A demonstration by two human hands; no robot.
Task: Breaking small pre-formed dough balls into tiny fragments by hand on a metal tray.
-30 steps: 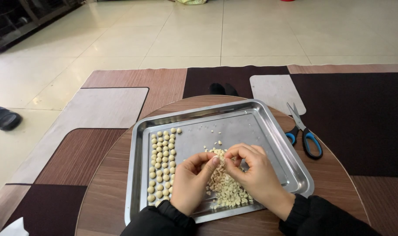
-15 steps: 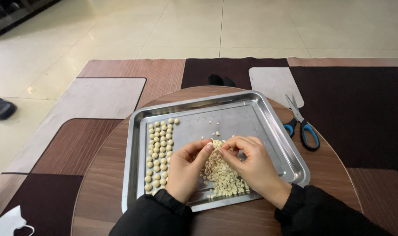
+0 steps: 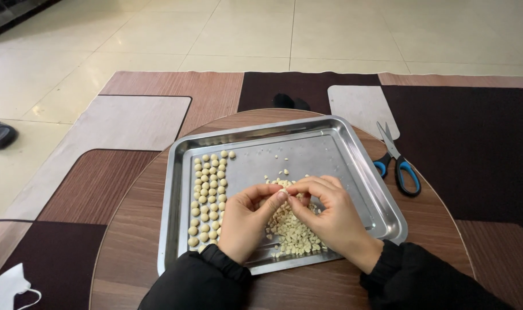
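Round and wood-grained, the table (image 3: 129, 252) carries a steel tray (image 3: 330, 143) over a patchwork rug. Left hand (image 3: 247, 221) and right hand (image 3: 330, 215) meet fingertip to fingertip above a heap of pale bits (image 3: 293, 232), pinching something too small to make out. Neat rows of pale round pieces (image 3: 208, 195) fill the tray's left side. Blue-handled scissors (image 3: 396, 161) lie nearby.

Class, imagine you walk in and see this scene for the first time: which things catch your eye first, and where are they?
First, the left hand and right hand meeting fingertip to fingertip over a loose heap of pale bits in a steel tray on a round wooden table. Next, the neat rows of small round balls along the tray's left side. Blue-handled scissors lie on the table right of the tray.
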